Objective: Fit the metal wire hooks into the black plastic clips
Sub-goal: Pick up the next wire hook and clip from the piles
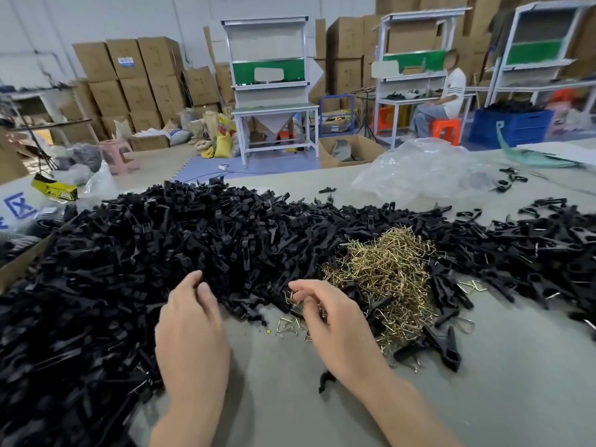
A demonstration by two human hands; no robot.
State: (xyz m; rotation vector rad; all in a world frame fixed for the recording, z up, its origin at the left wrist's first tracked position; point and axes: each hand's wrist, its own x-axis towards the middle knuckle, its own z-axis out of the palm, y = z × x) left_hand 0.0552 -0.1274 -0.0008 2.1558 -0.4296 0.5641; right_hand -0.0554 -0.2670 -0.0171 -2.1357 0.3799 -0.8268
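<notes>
**Location of items.** The black plastic clips (161, 246) are heaped across the table (483, 398), running from 9 o'clock round to 2 o'clock of the hands. The wire hooks (387, 269) lie in a brass-coloured tangle at 1 o'clock of the right hand, bordered by clips on the far side. A few stray hooks (290, 325) are seen on bare table between the hands, and a single clip (325, 379) lies at 6 o'clock of the right wrist.

**Hands.** The left hand (190, 324) is held at the near edge of the clip heap with its fingers loosely curled. Nothing is seen in its grasp. The right hand (335, 327) is curled at the near edge of the hook tangle, and a small cluster of hooks appears to be pinched between thumb and fingers. How many cannot be told.

**Handling assessment.**
- The hooks are judged light, stiff and springy. They are prone to interlock, so several are likely to be lifted together. One should be shaken free and held by its straight span, leaving the bent ends clear for insertion.
- The clips are judged light, rigid and easy to grip. A clip is best taken by the body at its broad end, with the socket end exposed.

**Risk.** Sharp wire ends and snagging within the tangle are noted.
</notes>
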